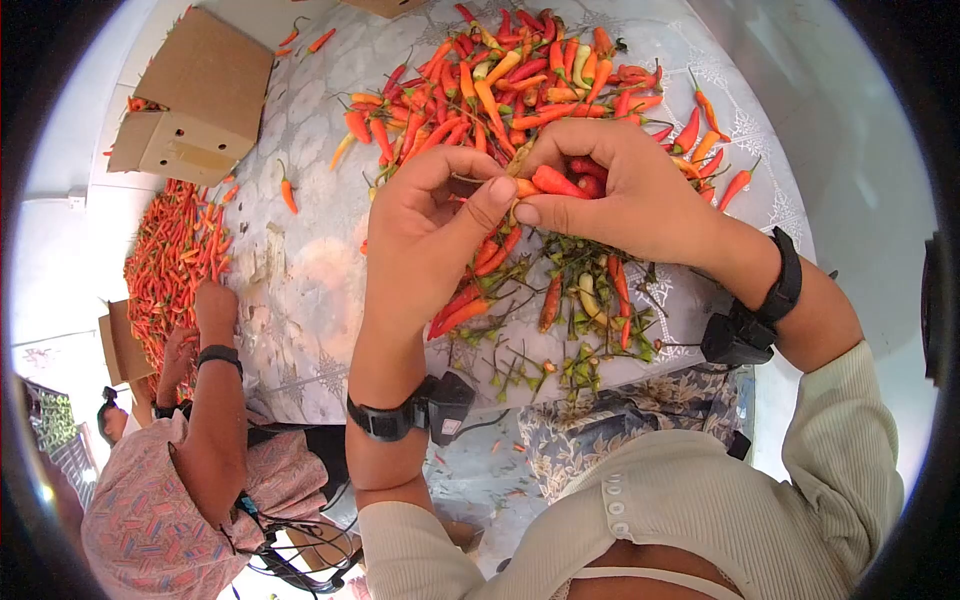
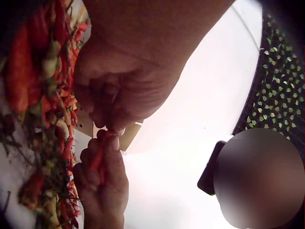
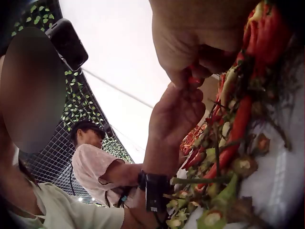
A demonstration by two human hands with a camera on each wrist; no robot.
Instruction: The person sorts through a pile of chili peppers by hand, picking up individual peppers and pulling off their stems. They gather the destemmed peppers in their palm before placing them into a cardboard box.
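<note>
My right hand (image 1: 620, 190) curls round a few red chilli peppers (image 1: 557, 182), one of them pointing out between thumb and forefinger. Thumb and forefinger of my left hand (image 1: 430, 220) pinch the end of that pepper, and the two hands meet there. In the left wrist view, a red pepper (image 2: 97, 160) lies along the right hand's fingers. Behind my hands spreads a big heap of red, orange and yellow chilli peppers (image 1: 490, 85). Below them lie loose green stems (image 1: 585, 370) with several peppers among them. The left palm's inside is partly hidden.
A patterned cloth covers the table (image 1: 300, 340). At left another person (image 1: 190, 480) reaches into a second chilli heap (image 1: 175, 250), beside a cardboard box (image 1: 205, 90). A single pepper (image 1: 288, 193) lies between the heaps. The table's front edge runs just beyond my lap.
</note>
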